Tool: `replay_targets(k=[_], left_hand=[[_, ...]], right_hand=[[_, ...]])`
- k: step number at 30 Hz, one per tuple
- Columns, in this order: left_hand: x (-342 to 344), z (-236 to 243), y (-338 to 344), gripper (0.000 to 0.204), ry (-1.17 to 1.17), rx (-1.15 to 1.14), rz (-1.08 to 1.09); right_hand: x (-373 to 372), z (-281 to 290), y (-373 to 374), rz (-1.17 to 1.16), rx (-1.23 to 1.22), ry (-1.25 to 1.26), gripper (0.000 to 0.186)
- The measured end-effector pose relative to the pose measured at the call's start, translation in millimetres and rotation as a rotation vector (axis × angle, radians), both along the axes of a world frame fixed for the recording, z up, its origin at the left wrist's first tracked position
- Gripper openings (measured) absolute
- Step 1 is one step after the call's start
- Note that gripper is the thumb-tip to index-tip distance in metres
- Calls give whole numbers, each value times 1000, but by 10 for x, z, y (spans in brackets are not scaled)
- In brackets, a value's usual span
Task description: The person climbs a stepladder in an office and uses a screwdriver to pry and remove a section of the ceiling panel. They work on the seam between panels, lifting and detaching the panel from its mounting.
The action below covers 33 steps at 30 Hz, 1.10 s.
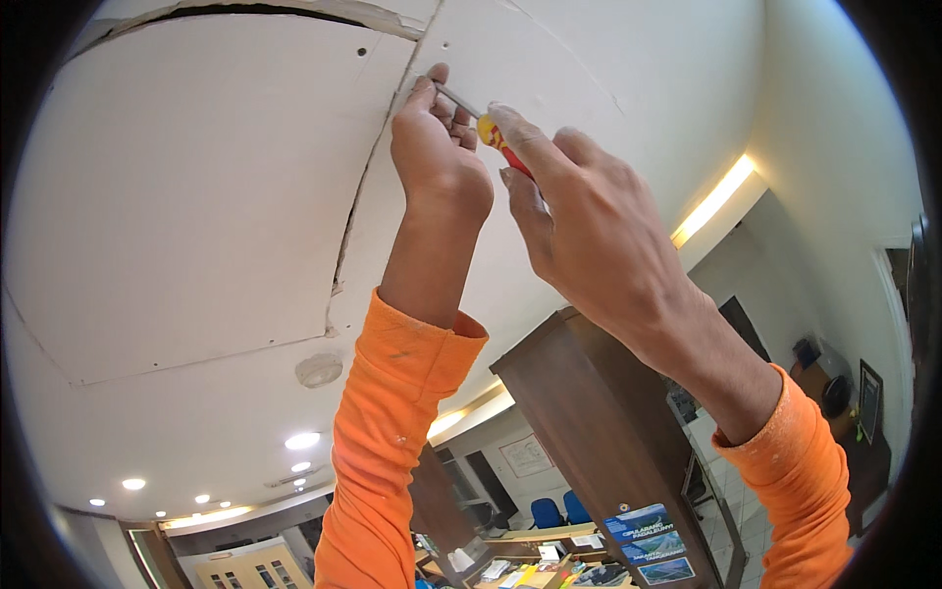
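Observation:
Above my head, a screwdriver (497, 136) with a red and yellow handle and a thin metal shaft slants up to the left, toward the white ceiling board (549, 69). My right hand (599, 226) is closed round its handle. At the other end, my left hand (437, 137) has thumb and fingers closed about the shaft's tip, close against the board. Whether a screw sits between those fingertips is hidden. Just left of that hand runs the cracked seam (368, 187) beside a large ceiling panel (196, 196).
A dark gap (245, 10) opens along the panel's far edge. A round ceiling fixture (319, 370) sits near its corner. Below stand a tall brown wooden column (589, 412), a cluttered desk (535, 574) and blue chairs (561, 508). A lit cove (716, 201) runs at the right.

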<state>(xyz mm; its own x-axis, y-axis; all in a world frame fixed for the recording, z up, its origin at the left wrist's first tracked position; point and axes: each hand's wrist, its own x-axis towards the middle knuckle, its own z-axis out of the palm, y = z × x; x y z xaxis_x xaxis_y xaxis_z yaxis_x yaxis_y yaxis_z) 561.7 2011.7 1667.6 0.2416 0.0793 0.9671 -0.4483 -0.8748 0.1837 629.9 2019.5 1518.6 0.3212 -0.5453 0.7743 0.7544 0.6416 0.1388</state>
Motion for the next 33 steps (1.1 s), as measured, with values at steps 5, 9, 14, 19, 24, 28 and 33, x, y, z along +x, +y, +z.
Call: replay_targets(k=[5, 9, 14, 19, 24, 28, 33], left_hand=[[-16, -7, -9, 35, 9, -10, 54], [-14, 30, -18, 36, -3, -24, 62], [30, 46, -52, 36, -7, -54, 44], [43, 39, -62, 40, -16, -89, 22], [-32, -29, 148, 47, 101, 116, -77], [-77, -275, 294, 54, 287, 50, -277], [21, -308, 215, 42, 316, 65, -469]], right_hand=[[-9, -6, -38, 7, -20, 3, 46], [-13, 19, -53, 15, -28, 2, 44], [-13, 71, -182, -101, -22, 42, 38], [-5, 91, -242, -156, -56, 34, 37], [-6, 102, -303, -114, -47, 17, 36], [31, 125, -272, -62, -39, 4, 35], [9, 181, -179, 354, -36, -3, 31]])
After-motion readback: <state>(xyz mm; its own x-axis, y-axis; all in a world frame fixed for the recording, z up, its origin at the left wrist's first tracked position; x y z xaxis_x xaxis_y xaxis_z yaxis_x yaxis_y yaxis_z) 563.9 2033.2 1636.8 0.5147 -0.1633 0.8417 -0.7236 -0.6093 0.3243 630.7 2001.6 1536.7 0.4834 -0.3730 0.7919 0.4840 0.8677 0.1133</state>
